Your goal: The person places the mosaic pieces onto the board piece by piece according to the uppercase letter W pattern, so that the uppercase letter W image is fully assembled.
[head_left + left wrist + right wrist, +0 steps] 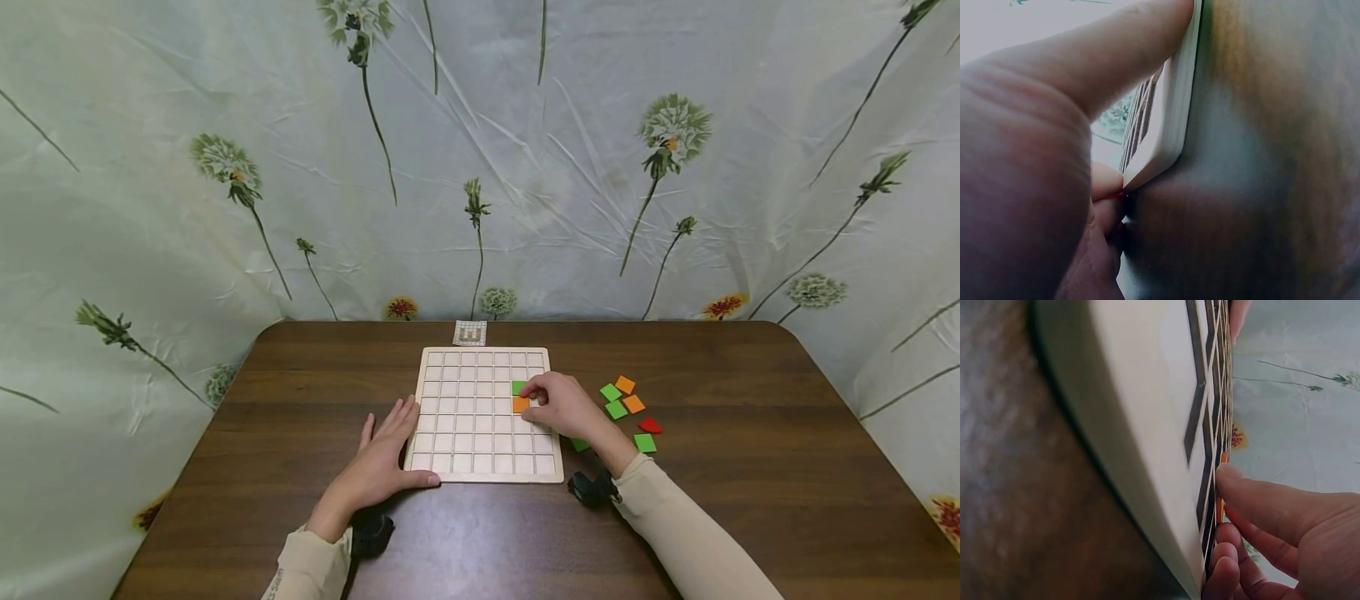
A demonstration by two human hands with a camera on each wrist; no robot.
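Note:
A pale wooden grid board (457, 425) lies on the table. Fingers extended, my left hand (386, 458) rests along its left edge with the thumb at the front corner; the left wrist view shows the thumb (1141, 37) against the rim. My right hand (566, 404) reaches over the board's right side, thumb and index finger curled at an orange square tile (521, 405). That orange tile (1220, 509) is partly behind the thumb in the right wrist view. Just beyond it, a green square tile (518, 388) sits in the grid, partly covered by the fingers.
Right of the board lie loose green tiles (645, 443), orange tiles (633, 404) and a red piece (651, 426); one green tile (581, 445) is partly under the right wrist. A small patterned card (470, 333) lies behind the board, near the back edge of the brown table (337, 358).

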